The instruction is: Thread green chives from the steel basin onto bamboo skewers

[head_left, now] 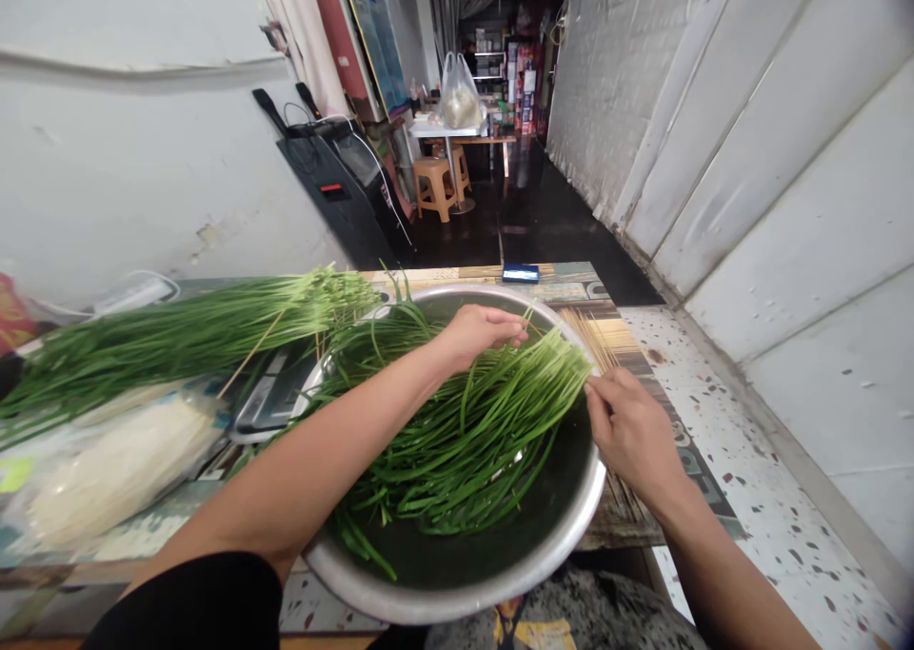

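A wide metal basin (578, 526) holds a heap of long green garlic chives (471, 431), their pale stalk ends bunched at the right rim. Reaching over the heap, my left hand (486, 334) is closed, thumb and fingers pinching a few thin stalks near the basin's far right side. My right hand (632, 426) is closed at the right rim, against the pale ends. What its fingertips grip is too small to make out. Thin bamboo skewers (591, 336) lie on the table just beyond and under that hand.
More garlic chives (186, 331) lie in a large bundle at left. In front of them are a plastic bag of pale food (129, 464) and a metal tray (261, 407). A small blue box (521, 273) sits at the table's (592, 293) far edge. Stools (434, 186) stand farther back.
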A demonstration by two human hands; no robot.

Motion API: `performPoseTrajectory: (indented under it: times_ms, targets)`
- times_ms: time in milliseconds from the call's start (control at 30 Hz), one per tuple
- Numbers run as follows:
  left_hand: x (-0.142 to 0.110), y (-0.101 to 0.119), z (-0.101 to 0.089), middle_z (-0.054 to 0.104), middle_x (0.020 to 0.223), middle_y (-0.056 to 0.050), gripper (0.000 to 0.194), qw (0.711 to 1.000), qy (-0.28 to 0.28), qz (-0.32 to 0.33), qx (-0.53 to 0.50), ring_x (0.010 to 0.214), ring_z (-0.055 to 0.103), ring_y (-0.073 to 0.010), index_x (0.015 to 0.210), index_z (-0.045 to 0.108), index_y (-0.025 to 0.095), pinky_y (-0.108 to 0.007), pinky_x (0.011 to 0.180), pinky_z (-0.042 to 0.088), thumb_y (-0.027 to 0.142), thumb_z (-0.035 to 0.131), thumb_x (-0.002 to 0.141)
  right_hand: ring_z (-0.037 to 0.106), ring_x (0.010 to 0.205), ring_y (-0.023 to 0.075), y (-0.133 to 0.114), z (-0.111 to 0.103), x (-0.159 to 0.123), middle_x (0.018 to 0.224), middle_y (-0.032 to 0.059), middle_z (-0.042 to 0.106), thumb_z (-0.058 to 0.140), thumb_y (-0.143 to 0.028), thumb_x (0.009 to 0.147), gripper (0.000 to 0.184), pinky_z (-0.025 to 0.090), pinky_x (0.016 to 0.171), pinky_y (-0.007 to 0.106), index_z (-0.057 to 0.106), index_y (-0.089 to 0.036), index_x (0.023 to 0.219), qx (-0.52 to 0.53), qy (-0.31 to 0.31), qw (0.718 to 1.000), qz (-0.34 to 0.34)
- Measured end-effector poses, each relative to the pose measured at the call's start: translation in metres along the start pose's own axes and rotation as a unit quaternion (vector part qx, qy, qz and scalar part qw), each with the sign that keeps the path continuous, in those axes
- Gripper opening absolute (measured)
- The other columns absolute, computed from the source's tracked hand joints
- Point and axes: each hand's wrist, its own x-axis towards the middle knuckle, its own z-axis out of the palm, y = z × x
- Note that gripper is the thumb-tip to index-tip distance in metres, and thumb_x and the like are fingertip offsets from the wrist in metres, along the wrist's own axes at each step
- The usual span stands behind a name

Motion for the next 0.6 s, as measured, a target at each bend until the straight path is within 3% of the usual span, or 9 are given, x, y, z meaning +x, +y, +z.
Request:
performPoseTrajectory:
  times_ms: [600]
  targets:
    - [0.0004,-0.0011,0.0019,0.070,0.079,-0.010,0.014,1.000,0.000,-0.006,-0.014,0.062,0.062,-0.0092,0.088,0.070,0.007,-0.022,0.063,0.047,0.009,0.065,0.075,0.050,0.068,0.0130,0.0013,0.0008,-0.0005,0.076,0.0041,0.053,0.038,-0.026,0.092,0.029,0.037,0.062,0.026,0.061,-0.016,0.078,-0.006,0.004,1.000,-0.008]
